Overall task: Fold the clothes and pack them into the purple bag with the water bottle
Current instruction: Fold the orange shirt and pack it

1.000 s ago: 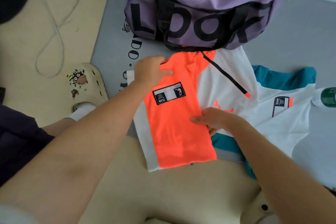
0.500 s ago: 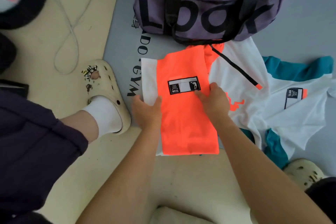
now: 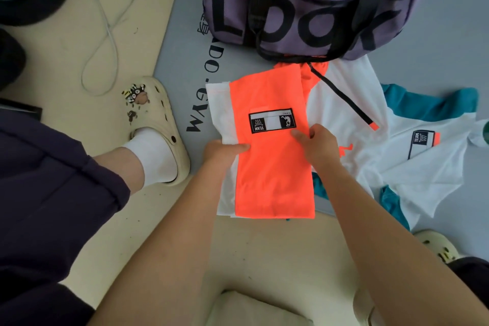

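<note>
A folded orange and white garment (image 3: 272, 167) with a black TEAM label lies on the grey mat in front of me. My left hand (image 3: 222, 152) grips its left white edge, thumb on top. My right hand (image 3: 317, 145) pinches its right edge just below the label. Behind it stands the purple bag (image 3: 312, 5) printed LOOK, open at the top with something yellow inside. A white and teal shirt (image 3: 418, 161) lies spread out to the right, partly under a white and orange top (image 3: 341, 103). A sliver of the green water bottle (image 3: 486, 132) shows at the right edge.
The grey gym mat (image 3: 185, 42) lies on a beige floor. My left foot in a cream clog (image 3: 156, 124) stands left of the garment; another clog (image 3: 439, 246) shows at lower right. A white cable (image 3: 105, 34) loops on the floor at upper left.
Both hands moved down from pressing the garment flat to taking hold of its left and right edges at mid height. The view shifted slightly.
</note>
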A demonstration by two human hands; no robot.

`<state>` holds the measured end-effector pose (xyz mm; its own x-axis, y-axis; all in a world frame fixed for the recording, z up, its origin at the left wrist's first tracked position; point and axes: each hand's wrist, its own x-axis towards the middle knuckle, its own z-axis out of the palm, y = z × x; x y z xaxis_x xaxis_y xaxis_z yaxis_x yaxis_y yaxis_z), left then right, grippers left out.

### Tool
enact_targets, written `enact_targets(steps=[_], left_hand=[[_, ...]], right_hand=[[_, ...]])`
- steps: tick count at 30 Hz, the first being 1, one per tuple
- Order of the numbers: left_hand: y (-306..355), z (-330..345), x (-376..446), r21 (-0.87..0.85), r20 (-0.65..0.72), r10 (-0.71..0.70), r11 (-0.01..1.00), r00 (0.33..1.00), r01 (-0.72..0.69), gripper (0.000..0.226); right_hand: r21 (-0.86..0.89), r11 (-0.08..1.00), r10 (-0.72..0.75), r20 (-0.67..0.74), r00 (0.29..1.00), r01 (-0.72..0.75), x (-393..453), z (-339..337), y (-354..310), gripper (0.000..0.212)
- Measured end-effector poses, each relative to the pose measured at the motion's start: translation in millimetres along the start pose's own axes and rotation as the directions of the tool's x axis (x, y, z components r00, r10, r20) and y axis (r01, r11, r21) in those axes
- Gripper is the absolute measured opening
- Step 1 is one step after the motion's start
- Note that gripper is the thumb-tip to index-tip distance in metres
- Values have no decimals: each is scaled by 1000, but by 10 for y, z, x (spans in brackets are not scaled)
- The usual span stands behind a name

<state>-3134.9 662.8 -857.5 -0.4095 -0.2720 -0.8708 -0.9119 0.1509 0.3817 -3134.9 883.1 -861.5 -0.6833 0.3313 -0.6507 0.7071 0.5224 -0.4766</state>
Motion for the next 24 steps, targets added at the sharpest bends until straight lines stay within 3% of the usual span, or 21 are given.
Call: enact_targets(steps=[3, 9, 12, 14, 17, 21, 24], left_hand=[[-17, -14, -80, -117, 15, 80, 990, 997, -78, 28], [-125, -121, -127, -333, 189, 123, 941, 974, -54, 37], [-152, -284, -101, -349, 278, 152, 936, 949, -48, 44], [-147, -373, -86, -358, 314, 171, 932, 934, -51, 45], [-84, -423, -79, -399, 266, 257, 907, 929, -137, 50], [78, -474, -64, -422, 133, 346, 868, 929, -263, 95], [198, -546, -86, -308, 88, 449, 861, 889, -405, 70]], right_hand=[[-19, 1000, -5, -19, 1000, 5, -40, 20, -1, 38], [-38, 999, -32, -26, 999, 31, -203, 70, 69, 31], [219, 976, -8, 70, 998, -7, -228, -2, 96, 28], [470, 880, -22, 184, 983, -69, -262, -84, 102, 21], [647, 755, -102, 275, 956, -106, -276, -191, 75, 17], [696, 716, -147, 208, 967, -41, -256, -273, -84, 22], [720, 692, -262, 176, 949, 58, -245, -345, -211, 35]])
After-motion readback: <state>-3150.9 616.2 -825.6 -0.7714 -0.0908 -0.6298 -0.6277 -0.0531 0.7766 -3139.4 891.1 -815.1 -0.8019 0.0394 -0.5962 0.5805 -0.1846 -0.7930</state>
